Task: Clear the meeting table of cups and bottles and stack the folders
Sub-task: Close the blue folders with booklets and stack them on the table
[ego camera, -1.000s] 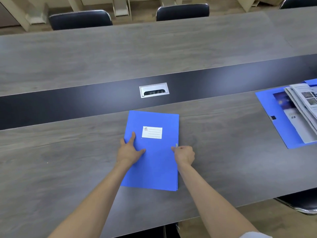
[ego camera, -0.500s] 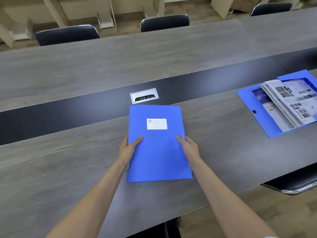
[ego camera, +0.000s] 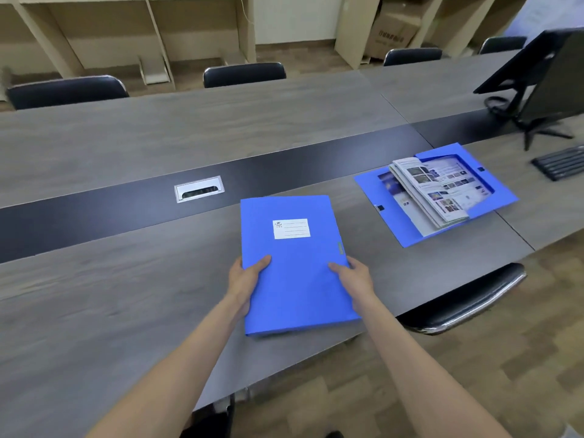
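A closed blue folder (ego camera: 294, 267) with a white label is held just above the grey meeting table (ego camera: 126, 279), near its front edge. My left hand (ego camera: 245, 276) grips the folder's left edge, thumb on top. My right hand (ego camera: 355, 278) grips its right edge the same way. To the right, a second blue folder (ego camera: 395, 216) lies open on the table with a stack of printed magazines (ego camera: 439, 191) spread across it. No cups or bottles are in view.
A metal cable grommet (ego camera: 199, 188) sits in the dark centre strip. A monitor (ego camera: 550, 80) and keyboard (ego camera: 561, 161) stand at the far right. Black chairs line the far side (ego camera: 245, 74); one chair (ego camera: 464, 301) is tucked in at my right.
Both hands went from resting on the folder to gripping its side edges and have lifted its near end. The view has swung right, bringing the open folder, monitor and keyboard into sight.
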`<state>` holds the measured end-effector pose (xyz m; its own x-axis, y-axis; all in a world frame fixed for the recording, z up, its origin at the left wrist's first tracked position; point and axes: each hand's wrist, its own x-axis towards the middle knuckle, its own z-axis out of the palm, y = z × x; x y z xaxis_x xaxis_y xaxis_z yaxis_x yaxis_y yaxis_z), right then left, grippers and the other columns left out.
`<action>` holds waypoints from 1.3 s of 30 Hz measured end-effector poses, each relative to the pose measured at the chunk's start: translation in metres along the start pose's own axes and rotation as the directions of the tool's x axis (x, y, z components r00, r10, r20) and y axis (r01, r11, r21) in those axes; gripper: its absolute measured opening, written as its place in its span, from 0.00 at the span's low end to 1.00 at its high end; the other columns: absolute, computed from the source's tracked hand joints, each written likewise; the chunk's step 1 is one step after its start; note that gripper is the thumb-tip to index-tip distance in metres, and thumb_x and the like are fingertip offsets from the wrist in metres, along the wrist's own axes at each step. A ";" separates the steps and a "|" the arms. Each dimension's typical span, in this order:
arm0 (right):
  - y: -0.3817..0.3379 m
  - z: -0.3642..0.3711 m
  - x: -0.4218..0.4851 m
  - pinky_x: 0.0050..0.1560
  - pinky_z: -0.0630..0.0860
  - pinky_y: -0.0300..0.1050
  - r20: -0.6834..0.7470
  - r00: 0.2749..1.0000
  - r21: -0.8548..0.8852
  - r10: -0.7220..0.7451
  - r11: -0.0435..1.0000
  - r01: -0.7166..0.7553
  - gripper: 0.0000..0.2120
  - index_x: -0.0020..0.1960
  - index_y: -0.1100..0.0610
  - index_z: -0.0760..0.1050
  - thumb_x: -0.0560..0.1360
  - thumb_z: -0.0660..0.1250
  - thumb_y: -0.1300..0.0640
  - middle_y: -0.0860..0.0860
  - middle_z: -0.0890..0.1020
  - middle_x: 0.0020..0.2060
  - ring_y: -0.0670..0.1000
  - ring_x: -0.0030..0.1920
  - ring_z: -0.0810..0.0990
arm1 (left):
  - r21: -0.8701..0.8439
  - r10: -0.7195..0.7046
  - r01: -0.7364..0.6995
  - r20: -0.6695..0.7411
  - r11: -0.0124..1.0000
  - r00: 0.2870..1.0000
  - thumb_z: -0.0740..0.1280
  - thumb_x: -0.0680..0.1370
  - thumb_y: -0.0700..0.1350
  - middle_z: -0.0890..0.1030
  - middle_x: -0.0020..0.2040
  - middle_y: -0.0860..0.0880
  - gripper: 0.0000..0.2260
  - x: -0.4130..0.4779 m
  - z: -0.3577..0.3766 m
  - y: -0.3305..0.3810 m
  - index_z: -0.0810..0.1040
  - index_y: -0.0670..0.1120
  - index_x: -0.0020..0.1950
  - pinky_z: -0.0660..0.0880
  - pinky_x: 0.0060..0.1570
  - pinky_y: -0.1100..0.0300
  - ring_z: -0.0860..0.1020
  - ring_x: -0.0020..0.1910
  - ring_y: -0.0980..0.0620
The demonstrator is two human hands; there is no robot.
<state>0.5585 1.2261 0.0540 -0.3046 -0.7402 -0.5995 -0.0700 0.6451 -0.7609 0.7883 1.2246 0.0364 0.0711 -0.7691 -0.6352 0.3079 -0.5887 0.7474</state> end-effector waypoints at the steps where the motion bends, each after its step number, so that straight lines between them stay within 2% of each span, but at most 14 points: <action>1: -0.001 -0.017 0.004 0.56 0.82 0.58 0.020 1.000 0.008 -0.007 1.000 0.007 0.14 0.55 0.49 0.81 0.69 0.73 0.50 0.49 0.86 0.51 0.55 0.51 0.86 | 0.001 0.018 -0.018 -0.017 1.000 1.000 0.77 0.74 0.47 0.87 0.57 0.46 0.20 -0.003 0.019 -0.004 0.79 0.45 0.64 0.84 0.48 0.43 0.87 0.51 0.42; 3: -0.004 -0.045 0.010 0.56 0.82 0.57 0.045 0.999 0.011 -0.028 1.000 0.027 0.17 0.57 0.52 0.80 0.69 0.73 0.51 0.50 0.86 0.51 0.55 0.51 0.86 | 0.016 0.058 -0.058 -0.042 0.998 0.997 0.76 0.75 0.47 0.87 0.56 0.46 0.18 -0.012 0.052 -0.006 0.79 0.45 0.62 0.84 0.44 0.47 0.87 0.50 0.43; 8: -0.018 -0.119 0.020 0.55 0.83 0.55 0.080 0.995 -0.026 -0.056 0.998 0.058 0.12 0.52 0.57 0.81 0.72 0.72 0.51 0.53 0.86 0.49 0.56 0.50 0.86 | 0.023 0.082 -0.080 -0.126 0.997 0.989 0.77 0.73 0.47 0.87 0.55 0.46 0.19 -0.031 0.119 -0.009 0.79 0.44 0.62 0.83 0.42 0.49 0.87 0.48 0.43; 11: -0.025 -0.152 0.032 0.41 0.79 0.47 0.109 0.990 -0.101 -0.086 0.990 0.097 0.07 0.43 0.56 0.79 0.74 0.71 0.53 0.53 0.84 0.42 0.54 0.41 0.83 | 0.044 0.066 -0.060 -0.155 0.997 0.986 0.77 0.72 0.48 0.87 0.55 0.46 0.21 -0.031 0.148 -0.011 0.79 0.44 0.62 0.83 0.44 0.48 0.86 0.49 0.42; 14: -0.027 -0.173 0.056 0.40 0.78 0.43 0.153 0.985 -0.135 -0.076 0.986 0.097 0.10 0.49 0.58 0.79 0.74 0.72 0.52 0.52 0.84 0.46 0.51 0.42 0.82 | 0.079 0.083 -0.069 -0.193 0.994 0.978 0.77 0.73 0.48 0.86 0.55 0.45 0.19 -0.019 0.174 -0.014 0.79 0.44 0.61 0.82 0.47 0.47 0.86 0.50 0.41; 16: -0.029 -0.181 0.071 0.38 0.76 0.41 0.190 0.980 -0.139 -0.059 0.986 0.086 0.11 0.51 0.58 0.76 0.74 0.72 0.53 0.49 0.82 0.45 0.48 0.42 0.82 | 0.091 0.089 -0.070 -0.218 0.993 0.972 0.77 0.73 0.47 0.86 0.55 0.46 0.19 -0.006 0.187 -0.018 0.79 0.44 0.61 0.82 0.47 0.47 0.85 0.50 0.42; 19: -0.027 -0.187 0.103 0.48 0.81 0.45 0.236 0.971 -0.138 -0.023 0.989 0.057 0.13 0.55 0.58 0.79 0.74 0.73 0.54 0.50 0.85 0.51 0.51 0.49 0.84 | 0.115 0.096 -0.068 -0.265 0.991 0.960 0.77 0.73 0.48 0.86 0.54 0.46 0.19 0.020 0.201 -0.025 0.79 0.43 0.60 0.82 0.50 0.45 0.85 0.50 0.42; 22: -0.026 -0.187 0.141 0.52 0.81 0.45 0.297 0.954 -0.158 0.027 0.987 0.022 0.14 0.58 0.58 0.80 0.73 0.74 0.57 0.51 0.85 0.54 0.51 0.52 0.84 | 0.162 0.118 -0.066 -0.337 0.985 0.934 0.78 0.72 0.49 0.85 0.55 0.46 0.20 0.051 0.211 -0.030 0.79 0.43 0.59 0.82 0.53 0.43 0.85 0.51 0.42; 27: -0.047 -0.182 0.211 0.62 0.79 0.49 0.396 0.914 -0.190 0.090 0.982 -0.014 0.16 0.59 0.58 0.81 0.71 0.75 0.60 0.50 0.86 0.56 0.51 0.56 0.84 | 0.216 0.144 -0.060 -0.398 0.974 0.906 0.77 0.67 0.58 0.86 0.55 0.48 0.25 0.113 0.222 -0.035 0.80 0.47 0.59 0.82 0.55 0.41 0.85 0.51 0.43; 29: -0.056 -0.180 0.234 0.62 0.79 0.49 0.428 0.895 -0.216 0.123 0.976 -0.030 0.19 0.61 0.58 0.80 0.71 0.76 0.59 0.49 0.86 0.56 0.51 0.57 0.84 | 0.248 0.158 -0.051 -0.432 0.967 0.888 0.75 0.70 0.57 0.86 0.56 0.49 0.23 0.127 0.231 -0.034 0.80 0.47 0.60 0.81 0.56 0.43 0.85 0.53 0.44; 33: -0.074 -0.181 0.264 0.45 0.77 0.37 0.487 0.858 -0.264 0.165 0.964 -0.035 0.16 0.60 0.58 0.79 0.73 0.75 0.58 0.48 0.85 0.54 0.48 0.52 0.83 | 0.300 0.173 -0.019 -0.496 0.954 0.851 0.73 0.76 0.53 0.83 0.57 0.50 0.19 0.143 0.250 -0.026 0.77 0.47 0.64 0.77 0.53 0.50 0.82 0.55 0.45; 35: -0.078 -0.180 0.278 0.43 0.76 0.35 0.507 0.842 -0.279 0.183 0.959 -0.041 0.16 0.60 0.57 0.79 0.74 0.74 0.59 0.47 0.84 0.54 0.46 0.50 0.82 | 0.339 0.175 0.008 -0.505 0.941 0.845 0.72 0.77 0.54 0.82 0.60 0.50 0.21 0.153 0.255 -0.026 0.76 0.47 0.67 0.77 0.56 0.50 0.81 0.58 0.45; 37: -0.082 -0.178 0.290 0.49 0.78 0.38 0.534 0.819 -0.338 0.210 0.941 -0.020 0.19 0.62 0.56 0.77 0.73 0.75 0.56 0.47 0.83 0.56 0.48 0.54 0.82 | 0.395 0.160 0.077 -0.532 0.915 0.831 0.72 0.78 0.53 0.80 0.63 0.49 0.24 0.162 0.260 -0.029 0.74 0.44 0.70 0.75 0.58 0.49 0.79 0.60 0.44; 39: -0.082 -0.177 0.308 0.60 0.78 0.46 0.558 0.789 -0.468 0.258 0.883 0.042 0.26 0.65 0.56 0.74 0.69 0.76 0.52 0.49 0.81 0.61 0.51 0.60 0.80 | 0.433 0.125 0.189 -0.600 0.881 0.790 0.71 0.78 0.53 0.78 0.68 0.44 0.28 0.173 0.269 -0.033 0.70 0.41 0.72 0.74 0.63 0.46 0.77 0.65 0.39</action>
<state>0.3025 0.9785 -0.0244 0.2718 -0.5233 -0.8076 -0.5191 0.6270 -0.5809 0.5354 1.0443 -0.0457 0.6639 -0.5324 -0.5251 -0.1263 -0.7720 0.6230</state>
